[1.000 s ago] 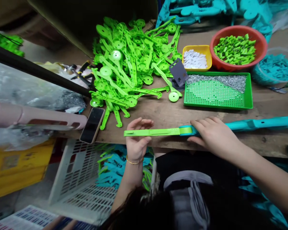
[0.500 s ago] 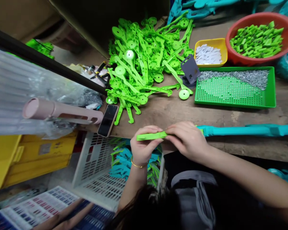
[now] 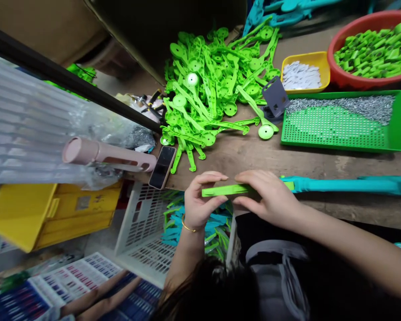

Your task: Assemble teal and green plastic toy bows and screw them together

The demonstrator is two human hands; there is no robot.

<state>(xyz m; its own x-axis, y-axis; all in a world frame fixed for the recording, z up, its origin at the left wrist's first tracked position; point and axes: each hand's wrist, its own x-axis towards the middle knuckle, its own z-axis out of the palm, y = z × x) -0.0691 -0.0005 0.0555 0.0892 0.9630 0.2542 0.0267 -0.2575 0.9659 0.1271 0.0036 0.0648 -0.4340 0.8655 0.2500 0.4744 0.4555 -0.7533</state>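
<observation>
A bright green plastic bar [image 3: 220, 191] lies level between my hands at the bench's front edge. My left hand [image 3: 200, 200] is open around its left end, fingers above and thumb below, with gaps to the bar; whether the palm touches it is hidden. My right hand [image 3: 270, 191] is also open, thumb and fingers apart over and under the bar's right part. Beyond the right hand, a green end shows against a long turquoise plastic tube [image 3: 347, 185]. The bar seems in line with this tube, but my right hand covers the join.
Behind lie a heap of green long-handled parts [image 3: 203, 89], a grey stand [image 3: 276, 98], a green tray of metal pins [image 3: 344, 142], a yellow tray [image 3: 324, 67] and a red basin [image 3: 341, 71]. Left are a phone [image 3: 162, 167] and a pink bottle [image 3: 103, 154]. A white crate [image 3: 133, 223] stands below.
The fingers and thumbs of both hands have spread away from the green bar, which they were pinching. The view has shifted left, so everything appears further right.
</observation>
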